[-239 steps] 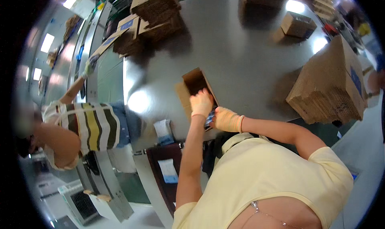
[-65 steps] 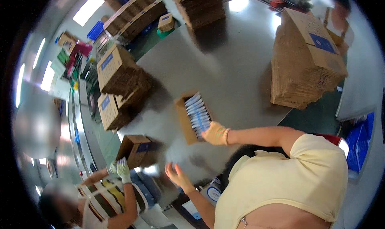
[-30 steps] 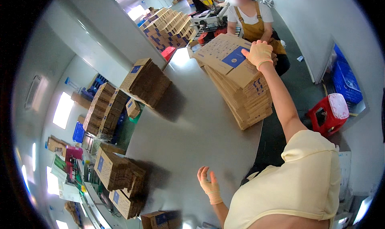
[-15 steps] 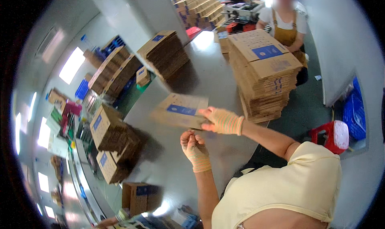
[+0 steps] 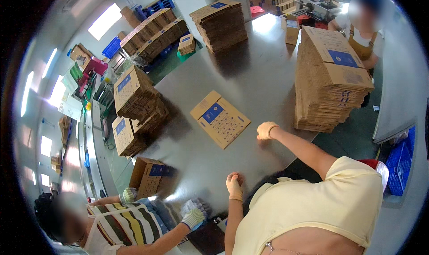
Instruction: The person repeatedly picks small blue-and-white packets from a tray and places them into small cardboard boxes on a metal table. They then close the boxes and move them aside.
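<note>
Set the clock face on the carton (image 5: 225,129), with 12 at the top of your view. It lies flat and unfolded on the table (image 5: 268,94), its flap end toward 11 o'clock. You seem to be between laying it out and working it into shape, since neither of your hands touches it. Your right hand (image 5: 266,130) is at 4 o'clock, just beside the nearest corner, fingers curled in; you cannot tell whether they hold anything. Your left hand (image 5: 234,185) is apart from it near 6 o'clock, fingers bent, the palm likewise hidden. Folding it up would probably call for loosened fingers, a hand on each long edge, and a push to spring the walls apart.

Around you, the tall stack (image 5: 333,83) stands between 2 and 3 o'clock, beyond your right arm, and could catch a wide swing. The far stack (image 5: 220,28) is at 12, the left stacks (image 5: 139,105) at 9. At 8 sits the open box (image 5: 149,182); a co-worker's glove (image 5: 193,216) near 7 leaves your left elbow less room.
</note>
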